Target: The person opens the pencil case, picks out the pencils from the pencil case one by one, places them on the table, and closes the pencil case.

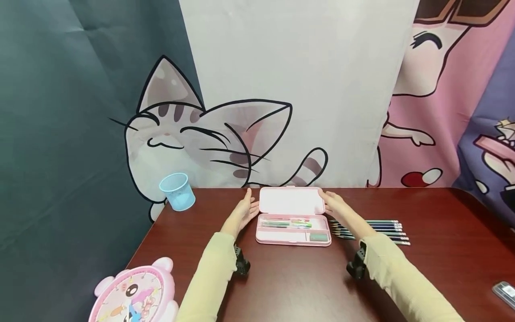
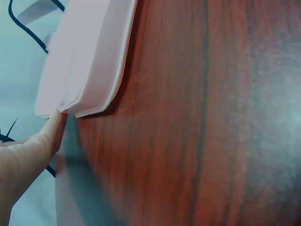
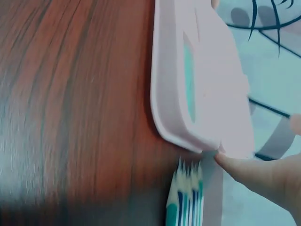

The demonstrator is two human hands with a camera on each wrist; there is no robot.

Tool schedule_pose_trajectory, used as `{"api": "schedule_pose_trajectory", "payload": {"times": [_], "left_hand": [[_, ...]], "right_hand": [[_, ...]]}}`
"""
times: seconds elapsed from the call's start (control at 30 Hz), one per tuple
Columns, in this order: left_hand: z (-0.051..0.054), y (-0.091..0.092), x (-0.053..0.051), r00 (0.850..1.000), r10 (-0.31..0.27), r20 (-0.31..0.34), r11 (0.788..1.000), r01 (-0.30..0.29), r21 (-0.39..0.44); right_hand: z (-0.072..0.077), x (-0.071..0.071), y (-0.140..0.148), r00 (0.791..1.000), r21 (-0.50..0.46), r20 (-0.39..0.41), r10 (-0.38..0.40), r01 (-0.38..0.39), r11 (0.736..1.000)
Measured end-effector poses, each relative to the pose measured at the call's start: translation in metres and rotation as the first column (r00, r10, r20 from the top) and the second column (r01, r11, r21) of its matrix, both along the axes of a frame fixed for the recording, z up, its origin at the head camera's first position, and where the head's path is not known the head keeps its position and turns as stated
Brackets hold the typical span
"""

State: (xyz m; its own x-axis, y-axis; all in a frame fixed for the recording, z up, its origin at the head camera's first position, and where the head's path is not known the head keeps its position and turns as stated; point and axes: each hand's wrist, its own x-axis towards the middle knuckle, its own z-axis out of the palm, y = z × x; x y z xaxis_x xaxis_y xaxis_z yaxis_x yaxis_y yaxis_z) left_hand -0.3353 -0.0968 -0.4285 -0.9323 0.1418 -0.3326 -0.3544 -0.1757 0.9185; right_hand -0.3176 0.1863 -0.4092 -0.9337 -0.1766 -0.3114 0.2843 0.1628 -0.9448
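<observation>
A pink pencil case (image 1: 293,243) lies on the table with its lid (image 1: 292,201) swung back toward the wall. Several pens (image 1: 286,224) and a green eraser (image 1: 318,237) sit in its compartments. My left hand (image 1: 244,211) is at the lid's left end, fingers extended; in the left wrist view a fingertip meets the case (image 2: 89,61) by the hinge. At the opposite end is my right hand (image 1: 335,207), fingers also fairly straight; a fingertip touches the case (image 3: 171,108) near its hinge corner in the right wrist view.
A row of pencils (image 1: 382,226) lies right of the case, partly under my right forearm, tips toward it. A blue mesh cup (image 1: 178,192) stands at the back left. A pink clock (image 1: 134,295) is at front left, a small clear-topped box (image 1: 504,293) at the right edge.
</observation>
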Motion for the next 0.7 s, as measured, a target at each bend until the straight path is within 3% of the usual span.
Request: {"api": "schedule_pose_trajectory", "payload": {"times": [0.17,0.27,0.37,0.43,0.47,0.5,0.53,0.57,0.63,0.67,0.7], "left_hand": [[0.004,-0.006,0.008,0.993,0.044,-0.111,0.997,-0.037,0.066],[0.006,-0.009,0.012,0.986,0.084,-0.144,0.992,-0.068,0.11],[0.005,-0.011,0.017,0.979,0.065,-0.191,0.996,-0.052,0.07],[0.005,-0.013,0.023,0.972,-0.019,-0.233,0.999,0.01,-0.039],[0.005,-0.015,0.026,0.959,-0.089,-0.268,0.989,0.053,-0.138],[0.005,-0.016,0.029,0.941,-0.168,-0.294,0.966,0.097,-0.24],[0.005,-0.018,0.032,0.91,-0.259,-0.323,0.925,0.138,-0.355],[0.005,-0.019,0.036,0.878,-0.341,-0.335,0.873,0.164,-0.46],[0.005,-0.022,0.041,0.809,-0.482,-0.337,0.745,0.175,-0.644],[0.004,-0.023,0.043,0.769,-0.545,-0.334,0.682,0.174,-0.71],[0.003,-0.023,0.044,0.736,-0.594,-0.326,0.635,0.18,-0.751]], "right_hand": [[0.01,0.005,-0.001,0.995,-0.158,-0.084,-0.053,0.039,0.987],[0.012,0.011,0.003,0.986,-0.171,-0.156,-0.06,0.032,0.985],[0.007,0.019,0.008,0.966,-0.032,-0.257,-0.018,0.01,0.999],[0.001,0.026,0.011,0.939,0.12,-0.339,0.057,-0.017,0.993],[-0.003,0.03,0.013,0.919,0.204,-0.378,0.112,-0.035,0.978],[-0.006,0.033,0.014,0.898,0.288,-0.408,0.166,-0.046,0.957],[-0.01,0.036,0.016,0.873,0.366,-0.435,0.22,-0.052,0.929],[-0.013,0.039,0.016,0.845,0.433,-0.459,0.274,-0.057,0.9],[-0.018,0.043,0.017,0.799,0.552,-0.474,0.371,-0.058,0.832],[-0.02,0.044,0.017,0.777,0.603,-0.474,0.414,-0.056,0.796],[-0.021,0.046,0.017,0.758,0.648,-0.473,0.45,-0.047,0.761]]}}
